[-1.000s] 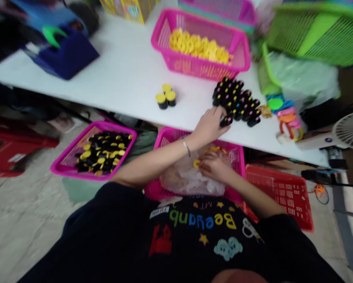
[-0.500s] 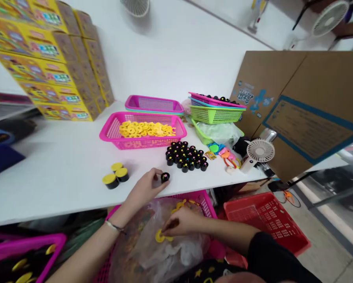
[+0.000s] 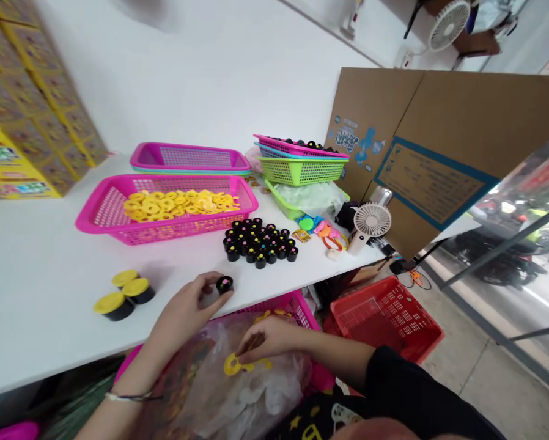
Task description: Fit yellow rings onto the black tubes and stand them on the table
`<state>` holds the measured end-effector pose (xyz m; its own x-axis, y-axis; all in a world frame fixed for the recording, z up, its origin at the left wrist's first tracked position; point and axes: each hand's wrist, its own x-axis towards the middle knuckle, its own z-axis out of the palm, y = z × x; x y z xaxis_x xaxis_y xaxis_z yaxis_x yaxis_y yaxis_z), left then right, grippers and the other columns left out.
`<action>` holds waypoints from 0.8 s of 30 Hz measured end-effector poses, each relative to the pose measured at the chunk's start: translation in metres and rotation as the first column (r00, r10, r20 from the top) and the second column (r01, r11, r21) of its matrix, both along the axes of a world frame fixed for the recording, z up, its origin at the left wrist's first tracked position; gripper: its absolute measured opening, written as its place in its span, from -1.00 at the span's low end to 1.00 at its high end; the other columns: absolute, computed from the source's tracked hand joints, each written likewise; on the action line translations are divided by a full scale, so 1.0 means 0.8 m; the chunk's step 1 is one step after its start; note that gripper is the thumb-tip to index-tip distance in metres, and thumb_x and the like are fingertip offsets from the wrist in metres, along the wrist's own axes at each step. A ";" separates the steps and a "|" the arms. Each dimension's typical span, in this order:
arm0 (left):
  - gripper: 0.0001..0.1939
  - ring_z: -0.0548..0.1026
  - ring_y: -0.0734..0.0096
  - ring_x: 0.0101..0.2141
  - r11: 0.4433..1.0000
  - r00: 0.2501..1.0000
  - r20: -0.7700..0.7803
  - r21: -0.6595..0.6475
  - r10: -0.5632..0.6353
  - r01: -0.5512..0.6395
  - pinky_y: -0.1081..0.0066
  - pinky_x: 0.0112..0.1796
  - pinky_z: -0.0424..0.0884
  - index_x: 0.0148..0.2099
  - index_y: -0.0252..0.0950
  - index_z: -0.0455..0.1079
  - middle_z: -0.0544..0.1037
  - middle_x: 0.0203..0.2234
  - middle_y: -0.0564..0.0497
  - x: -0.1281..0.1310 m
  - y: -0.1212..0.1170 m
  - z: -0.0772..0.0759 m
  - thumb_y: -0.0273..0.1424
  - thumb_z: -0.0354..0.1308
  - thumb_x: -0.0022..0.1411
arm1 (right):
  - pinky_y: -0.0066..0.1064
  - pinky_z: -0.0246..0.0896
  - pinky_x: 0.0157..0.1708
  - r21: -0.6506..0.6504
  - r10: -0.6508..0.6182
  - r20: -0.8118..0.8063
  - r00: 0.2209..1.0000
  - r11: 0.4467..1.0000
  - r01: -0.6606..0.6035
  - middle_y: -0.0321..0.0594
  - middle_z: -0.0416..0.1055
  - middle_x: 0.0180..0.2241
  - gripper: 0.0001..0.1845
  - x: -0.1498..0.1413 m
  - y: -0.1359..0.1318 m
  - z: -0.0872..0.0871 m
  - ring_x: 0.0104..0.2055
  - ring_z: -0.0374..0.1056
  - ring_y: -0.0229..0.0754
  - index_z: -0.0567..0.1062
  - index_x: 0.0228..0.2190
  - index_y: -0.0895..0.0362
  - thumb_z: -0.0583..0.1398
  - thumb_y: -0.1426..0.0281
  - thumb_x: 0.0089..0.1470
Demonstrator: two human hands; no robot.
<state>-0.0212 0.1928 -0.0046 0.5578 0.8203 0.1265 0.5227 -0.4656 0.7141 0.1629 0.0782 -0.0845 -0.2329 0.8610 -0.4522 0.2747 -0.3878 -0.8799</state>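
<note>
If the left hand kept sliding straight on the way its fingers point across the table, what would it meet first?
The left hand holds a small black cap and points up and right. Pushed on, it would probably reach the cluster of black caps first, though depth is unclear.

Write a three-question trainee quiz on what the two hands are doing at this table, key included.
1. True or false: the left hand grips a small black pot on the white table.
2. What does the right hand pinch? A) a yellow ring piece B) a red basket C) a fan
3. Fill in: the loose yellow pieces on the table lie in a ____ basket.

Key: 1 true; 2 A, the yellow ring piece over the plastic bag; 3 pink.
</note>
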 end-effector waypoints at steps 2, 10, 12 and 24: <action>-0.31 0.60 -0.05 -0.15 1.000 1.000 -0.003 0.007 -0.005 0.005 0.12 -0.09 0.52 0.02 -0.26 0.41 0.64 -0.18 -0.21 -0.002 0.003 -0.003 0.20 0.09 0.12 | -0.51 0.41 -0.15 0.047 -0.025 -0.044 0.999 0.999 0.027 -0.32 0.66 -0.30 -0.74 0.006 -0.017 0.016 -0.23 0.54 -0.27 0.73 -0.31 0.10 0.54 0.29 -0.08; -0.29 0.61 -0.09 -0.14 1.000 1.000 -0.014 0.001 0.010 -0.010 0.10 -0.07 0.53 0.00 -0.25 0.42 0.65 -0.17 -0.22 -0.004 0.004 -0.002 0.23 0.10 0.08 | -0.54 0.41 -0.21 -0.079 -0.073 -0.190 0.979 0.995 0.059 -0.39 0.55 -0.40 -0.83 0.011 -0.021 0.037 -0.39 0.43 -0.38 0.67 -0.31 0.15 0.50 0.42 0.03; -0.29 0.62 -0.12 -0.10 1.000 1.000 -0.022 -0.006 0.009 -0.009 0.09 -0.05 0.53 0.02 -0.25 0.42 0.65 -0.14 -0.23 -0.004 0.003 -0.001 0.22 0.10 0.09 | -0.52 0.41 -0.19 -0.078 -0.066 -0.201 0.977 0.996 0.051 -0.39 0.55 -0.40 -0.82 0.012 -0.020 0.036 -0.38 0.44 -0.38 0.67 -0.32 0.15 0.51 0.42 0.02; -0.35 0.60 -0.07 -0.18 1.000 0.998 -0.051 0.016 0.022 -0.022 0.11 -0.12 0.52 0.03 -0.20 0.42 0.63 -0.20 -0.15 -0.006 -0.002 0.002 0.19 0.13 0.13 | -0.35 0.50 -0.02 0.019 -0.181 -0.366 0.913 0.979 0.202 -0.26 0.68 -0.21 -0.27 0.038 -0.035 0.044 -0.22 0.58 -0.25 0.73 -0.07 0.14 0.63 0.12 -0.31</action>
